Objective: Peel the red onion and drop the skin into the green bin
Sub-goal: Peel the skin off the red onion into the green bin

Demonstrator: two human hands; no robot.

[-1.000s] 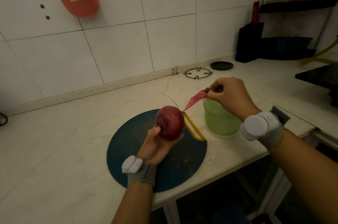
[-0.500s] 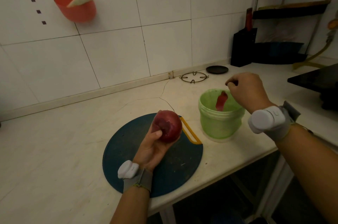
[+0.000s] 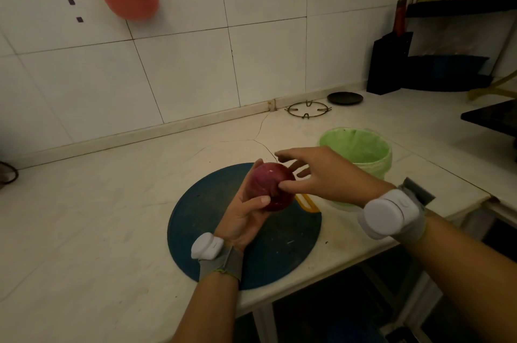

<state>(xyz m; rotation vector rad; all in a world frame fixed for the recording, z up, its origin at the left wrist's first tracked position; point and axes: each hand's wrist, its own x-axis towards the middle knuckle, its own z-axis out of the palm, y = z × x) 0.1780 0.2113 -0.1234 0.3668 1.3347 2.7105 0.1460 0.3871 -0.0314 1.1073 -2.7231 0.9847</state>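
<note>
My left hand (image 3: 244, 216) grips the red onion (image 3: 269, 185) from below and lifts it over the round dark blue cutting board (image 3: 212, 233). My right hand (image 3: 319, 174) is at the onion's right side with fingers spread; its thumb touches the onion and it holds nothing. The green bin (image 3: 361, 151) stands on the counter just right of and behind my right hand, lined with a green bag. No skin is visible inside it from here.
A yellow-handled tool (image 3: 307, 202) lies at the board's right edge under the onion. A metal burner ring (image 3: 307, 111) and black disc (image 3: 345, 98) sit by the wall, a black knife block (image 3: 389, 63) stands beyond. The counter edge runs close on the right.
My right hand pulled a strip of skin off the onion, let it go over the green bin, then came back empty to the onion. My left hand kept holding the onion.
</note>
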